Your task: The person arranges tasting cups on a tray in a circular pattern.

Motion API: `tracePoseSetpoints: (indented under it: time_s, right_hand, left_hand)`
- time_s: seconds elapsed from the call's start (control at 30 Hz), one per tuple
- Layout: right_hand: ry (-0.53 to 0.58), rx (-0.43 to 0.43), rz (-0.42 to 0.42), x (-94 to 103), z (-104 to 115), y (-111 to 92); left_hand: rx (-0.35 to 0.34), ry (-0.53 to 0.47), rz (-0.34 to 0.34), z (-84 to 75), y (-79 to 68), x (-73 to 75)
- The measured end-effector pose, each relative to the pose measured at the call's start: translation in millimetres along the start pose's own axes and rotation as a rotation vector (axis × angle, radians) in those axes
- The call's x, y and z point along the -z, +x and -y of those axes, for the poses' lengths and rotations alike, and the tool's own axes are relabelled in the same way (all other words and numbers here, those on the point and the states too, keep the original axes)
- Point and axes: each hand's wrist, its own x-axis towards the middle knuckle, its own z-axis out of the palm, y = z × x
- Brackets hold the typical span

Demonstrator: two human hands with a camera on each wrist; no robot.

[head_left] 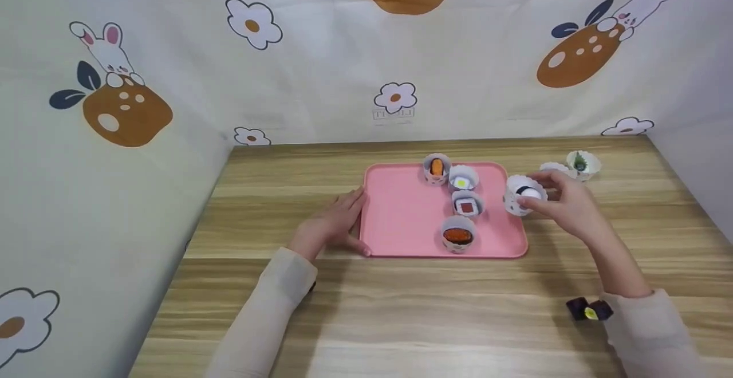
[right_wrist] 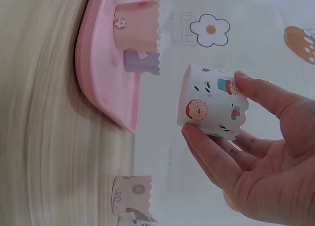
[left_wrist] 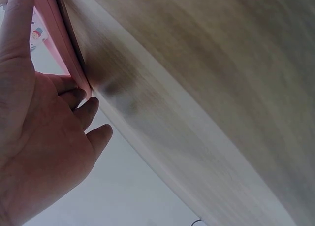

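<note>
My right hand (head_left: 575,206) pinches a white paper baking cup (right_wrist: 211,105) between thumb and fingers. Inside that cup is a white piece with a dark band, like toy sushi (head_left: 529,193). In the head view it hangs over the right rim of a pink tray (head_left: 401,212). My left hand (head_left: 332,223) rests against the tray's left edge, thumb near the front corner and fingers fairly straight. On the tray stand paper cups with an orange piece (head_left: 437,167), a white-and-yellow piece (head_left: 461,182), a red-centred roll (head_left: 467,207) and a roe-like piece (head_left: 457,236).
Behind my right hand, a cup with a green leaf-topped piece (head_left: 580,163) stands beside another cup (head_left: 554,167), partly covered by the hand. Small dark pieces with a yellow bit (head_left: 590,310) show by my right sleeve. A patterned cloth (head_left: 320,80) backs the wooden table (head_left: 435,321).
</note>
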Motion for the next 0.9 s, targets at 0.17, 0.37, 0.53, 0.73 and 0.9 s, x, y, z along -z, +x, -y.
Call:
tracePoseSetpoints:
  time_s: [0.17,0.37,0.53,0.73,0.9]
  right_hand:
    - [-0.016,0.003,0.019,-6.9,8,4]
    - [-0.004,0.019,0.041,-16.4,18,8]
    - [0.01,0.043,0.057,-25.3,27,10]
    - [0.021,0.076,0.058,-36.4,37,14]
    - [0.037,0.109,0.048,-47.7,43,19]
  left_hand:
    - [0.005,-0.017,0.001,-0.2,-0.7,-0.3]
    - [-0.005,0.005,0.0,-0.3,-0.4,-0.7]
    - [-0.015,0.018,-0.007,-0.9,-2.0,0.4]
    - [-0.017,0.002,-0.003,-0.5,-2.1,0.5]
    - [-0.014,0.007,0.0,-0.2,-1.9,0.8]
